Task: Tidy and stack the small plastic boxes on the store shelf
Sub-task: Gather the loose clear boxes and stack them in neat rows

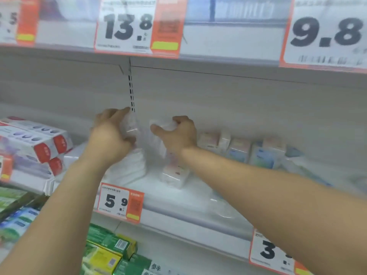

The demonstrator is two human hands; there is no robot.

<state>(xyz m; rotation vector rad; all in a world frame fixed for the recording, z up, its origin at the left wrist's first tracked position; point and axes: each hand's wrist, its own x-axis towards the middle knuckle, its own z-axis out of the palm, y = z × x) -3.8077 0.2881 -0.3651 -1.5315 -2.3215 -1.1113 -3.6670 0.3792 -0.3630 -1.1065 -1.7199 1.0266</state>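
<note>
**Mid-stack: both hands up on the clear boxes**

Looks like we're in the stacking step. Left hand (111,132) is wrapped around a clear plastic box (131,126), and right hand (176,132) is curled over another clear box (161,124). Both are held above and a bit behind the 5.9 price tag (120,203), close together but not quite touching, far as I can tell.

Next move, I'd guess: line them up square and set them down on the white boxes (174,173) sitting on the shelf (198,197) just behind that tag. They're see-through and blurry here, so edges are hard to read. Probably light and slippery, easy to knock crooked. More pastel boxes (238,149) sit further right of the tag.
</note>
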